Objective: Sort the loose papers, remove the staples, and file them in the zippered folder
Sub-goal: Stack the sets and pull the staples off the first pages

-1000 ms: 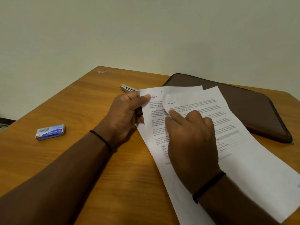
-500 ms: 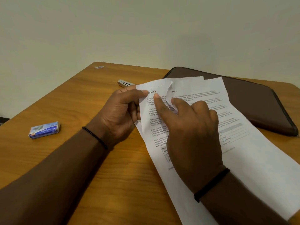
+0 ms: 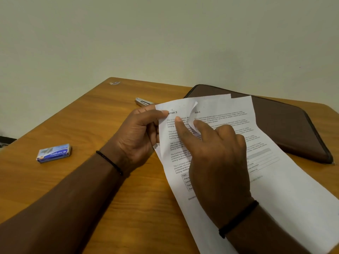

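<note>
Peeled further back, top sheet's corner (image 3: 194,107) curls between both hands.

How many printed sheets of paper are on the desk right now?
2. The white Section 3 sheet is pinched at its left edge by the left hand; the white Section 4 sheet lies over it, under the right hand. More could hide underneath.

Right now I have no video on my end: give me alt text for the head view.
Two hands separate two printed pages over a wooden table: the left hand pinches the Section 3 page at its top corner, while the right hand peels back the curled corner of the Section 4 page. A closed brown zippered folder lies behind, a small staple box at left.
</note>
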A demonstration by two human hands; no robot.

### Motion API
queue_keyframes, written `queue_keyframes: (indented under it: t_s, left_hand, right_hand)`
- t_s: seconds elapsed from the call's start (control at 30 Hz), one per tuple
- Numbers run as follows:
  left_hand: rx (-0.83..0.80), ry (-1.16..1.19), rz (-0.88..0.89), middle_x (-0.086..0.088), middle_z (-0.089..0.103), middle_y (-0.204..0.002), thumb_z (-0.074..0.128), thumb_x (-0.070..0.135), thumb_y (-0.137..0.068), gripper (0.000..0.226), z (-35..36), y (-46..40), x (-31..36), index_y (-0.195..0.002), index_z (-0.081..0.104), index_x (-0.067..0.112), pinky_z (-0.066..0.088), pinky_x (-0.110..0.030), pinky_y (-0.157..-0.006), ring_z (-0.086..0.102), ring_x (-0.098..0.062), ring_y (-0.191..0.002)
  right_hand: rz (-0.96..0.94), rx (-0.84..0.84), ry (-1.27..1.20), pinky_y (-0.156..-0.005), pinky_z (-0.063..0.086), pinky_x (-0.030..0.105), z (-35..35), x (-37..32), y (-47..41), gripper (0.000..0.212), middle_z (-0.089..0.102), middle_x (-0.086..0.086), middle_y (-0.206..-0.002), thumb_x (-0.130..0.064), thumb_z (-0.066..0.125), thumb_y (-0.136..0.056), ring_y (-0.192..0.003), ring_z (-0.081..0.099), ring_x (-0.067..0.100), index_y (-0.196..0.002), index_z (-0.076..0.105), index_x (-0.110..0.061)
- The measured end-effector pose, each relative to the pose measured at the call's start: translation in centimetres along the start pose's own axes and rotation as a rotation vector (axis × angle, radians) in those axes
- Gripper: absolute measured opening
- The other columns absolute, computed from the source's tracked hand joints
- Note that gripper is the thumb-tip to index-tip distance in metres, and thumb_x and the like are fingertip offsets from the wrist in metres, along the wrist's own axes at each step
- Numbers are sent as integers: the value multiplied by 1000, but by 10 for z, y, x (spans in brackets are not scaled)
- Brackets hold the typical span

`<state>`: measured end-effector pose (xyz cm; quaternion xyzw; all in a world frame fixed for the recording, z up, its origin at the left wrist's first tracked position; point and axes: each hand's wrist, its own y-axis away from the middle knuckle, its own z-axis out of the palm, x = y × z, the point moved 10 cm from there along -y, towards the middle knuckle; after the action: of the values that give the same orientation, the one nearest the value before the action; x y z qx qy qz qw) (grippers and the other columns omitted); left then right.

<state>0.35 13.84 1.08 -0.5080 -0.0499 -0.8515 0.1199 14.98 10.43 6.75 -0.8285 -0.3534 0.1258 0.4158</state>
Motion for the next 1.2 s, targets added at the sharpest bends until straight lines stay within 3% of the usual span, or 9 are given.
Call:
queue_keyframes:
  t_s: [0.2,0.33,0.57,0.67,0.8,0.87,0.93,1.0,1.2]
  left_hand:
    - [275,-123,72,-9,76,-105,47,16,-105,18,-15,9,10,-112,63,15,58,-44,-83,74,-25,-92]
    - [455,-258,338,-7,75,-96,51,16,-104,13,-22,24,45,-107,63,13,63,-40,-71,74,-23,-86]
    - [570,-673,848,8,55,-75,49,16,-105,12,6,75,112,-95,56,18,42,-22,-56,51,-1,-65]
    - [699,-701,923,16,52,-80,46,15,-106,6,12,97,146,-102,51,15,39,-9,-58,54,8,-70]
    - [759,-749,841,12,48,-75,39,16,-106,5,25,106,176,-103,42,13,35,-16,-53,51,9,-63]
    - [763,-719,786,9,48,-77,37,18,-106,7,28,111,185,-103,39,12,38,-23,-55,50,1,-64]
    - [728,-665,753,7,49,-80,38,19,-105,9,34,117,190,-104,40,11,43,-29,-60,50,-5,-67]
    - [659,-621,742,7,52,-83,39,21,-105,10,45,124,193,-106,41,12,47,-30,-60,53,-8,-71]
    - [314,-419,763,-5,74,-108,20,53,-103,44,78,131,193,-109,50,20,56,-34,-77,71,-16,-98]
  right_hand:
    - [48,-31,-71,-65,48,40,9,20,-1,59,74,15,-97,-17,83,-71,-72,64,32,-127,66,-7]
    - [138,-87,-68,-61,48,35,16,34,-3,61,67,4,-71,-5,82,-68,-59,58,23,-127,66,-14]
    - [427,-276,-539,-98,49,29,20,43,-9,51,64,-5,-127,-53,56,-93,-116,59,13,-137,49,-27]
    - [246,-375,-633,-100,50,34,3,-1,-26,73,55,-9,-137,-74,50,-84,-123,53,9,-140,38,-29]
    - [123,-582,-393,-121,23,44,-11,-66,-20,112,6,8,-166,-75,56,-80,-151,15,27,-157,-2,-20]
    - [189,-478,-256,-113,37,49,-26,-74,-20,98,21,17,-162,-55,62,-87,-142,35,36,-157,8,-13]
    - [228,-238,-241,-77,61,42,-48,-72,-29,71,65,19,-125,-28,73,-83,-95,70,30,-145,44,-8]
    - [239,-87,-314,-56,58,31,-74,-67,-35,54,73,10,-89,-15,70,-85,-64,68,19,-137,57,-15]
    - [471,76,-628,-86,57,37,-125,-16,-47,46,69,9,-115,-14,47,-101,-99,67,27,-146,46,-22]
